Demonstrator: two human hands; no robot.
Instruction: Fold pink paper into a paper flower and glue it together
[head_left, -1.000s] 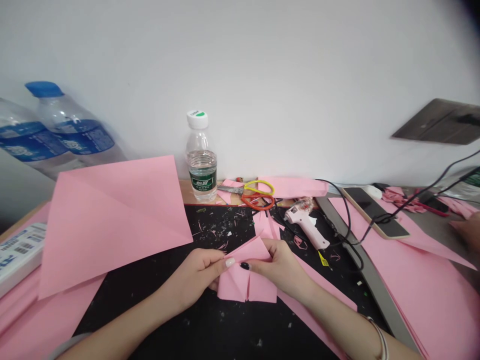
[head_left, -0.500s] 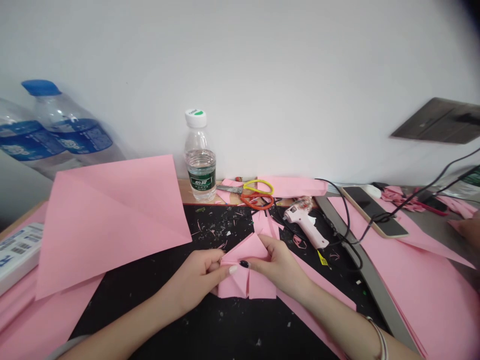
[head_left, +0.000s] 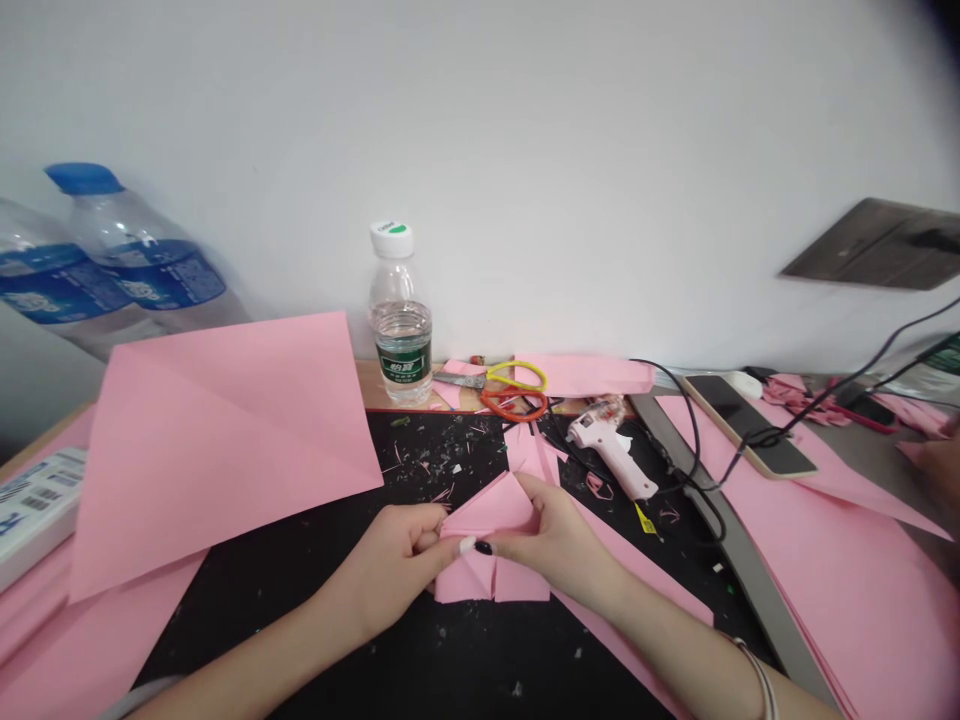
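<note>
A folded piece of pink paper (head_left: 491, 510) is held between my two hands just over the black work surface. It has a pointed flap at the top and a slit at its lower edge. My left hand (head_left: 405, 560) grips its left side, thumb on top and the other fingers curled behind. My right hand (head_left: 559, 535) pinches the right side, its dark-nailed thumb pressing on the fold beside the left thumb. Both thumb tips nearly meet at the middle crease. Fingers behind the paper are mostly hidden. Beneath my right forearm lies a long pink paper strip (head_left: 637, 580).
Behind my hands are scissors (head_left: 517, 388), a glue gun (head_left: 615, 450) with black cables, and a water bottle (head_left: 403, 330). A large pink sheet (head_left: 232, 440) lies left, near big bottles (head_left: 150, 250). Rightward are a phone (head_left: 750, 425), more pink sheets (head_left: 840, 580) and another person's hand (head_left: 941, 465).
My thumbs have shifted slightly down and closer together on the crease. The folded paper stays in both hands, almost in the same place.
</note>
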